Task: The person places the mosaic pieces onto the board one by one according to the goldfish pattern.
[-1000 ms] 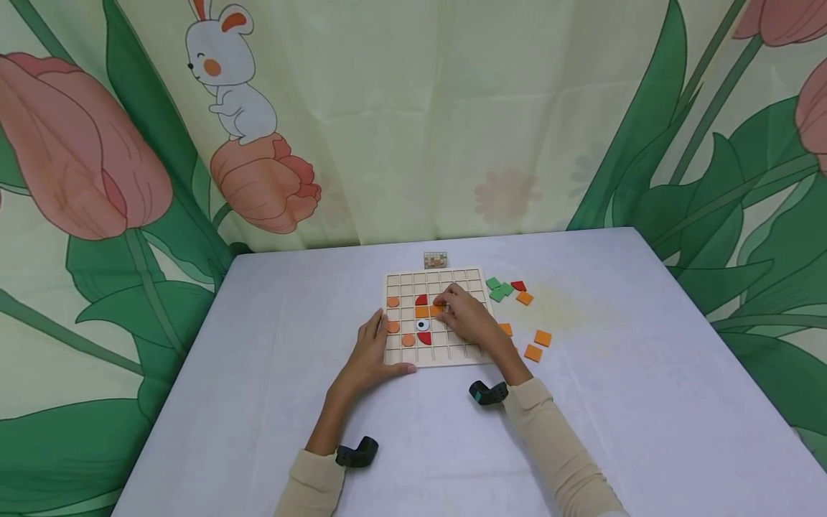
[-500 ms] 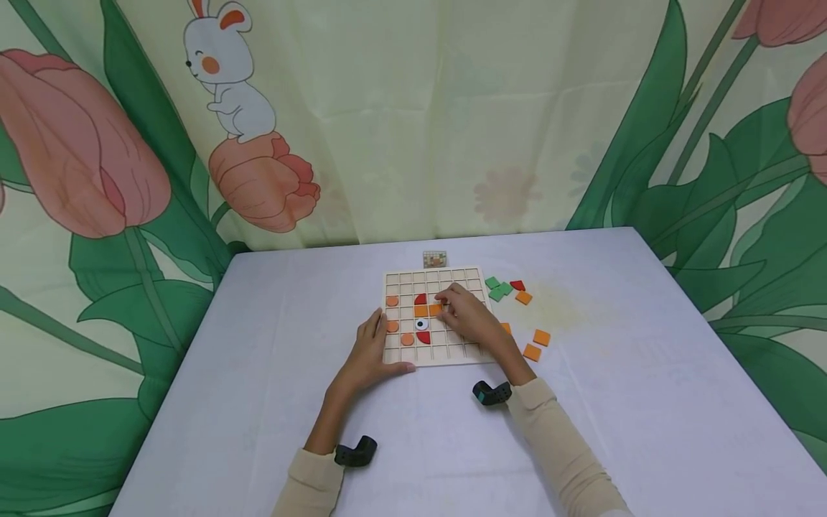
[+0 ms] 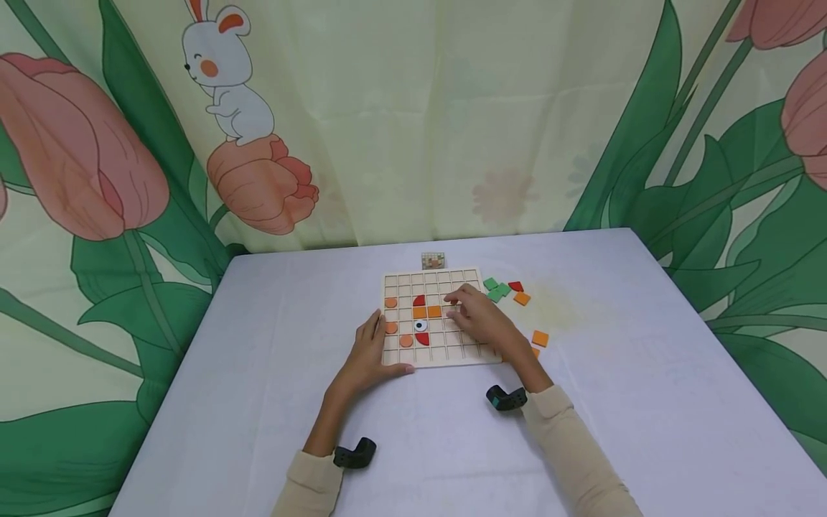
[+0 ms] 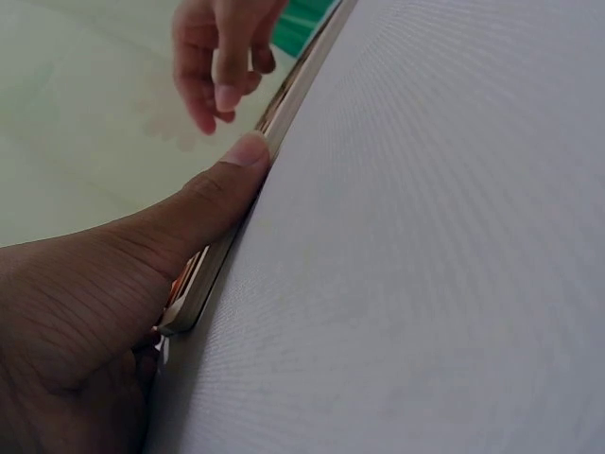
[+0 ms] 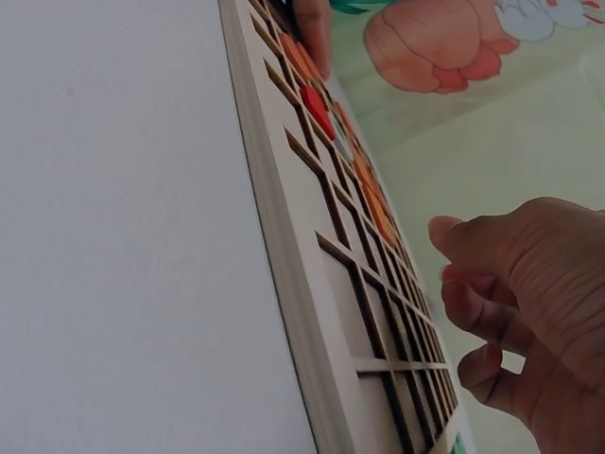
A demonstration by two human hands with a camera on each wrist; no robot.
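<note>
Squares of orange (image 3: 434, 311) were left side by side, apparently seated, in the grid board (image 3: 455, 352) at center frame as the right hand (image 3: 484, 317) was drawn rightward, loosely bent, no tile visible in its grasp. The board's lower-left corner was braced by the left hand (image 3: 370, 359), spread wide. Green tiles (image 3: 502, 289) were scattered at right; a loose orange tile (image 3: 535, 352) was partly covered by the right arm (image 3: 531, 370).

Left fingers (image 3: 371, 327) and thumb (image 4: 203, 203) spread apart; right fingers (image 5: 487, 315) curve loosely.
</note>
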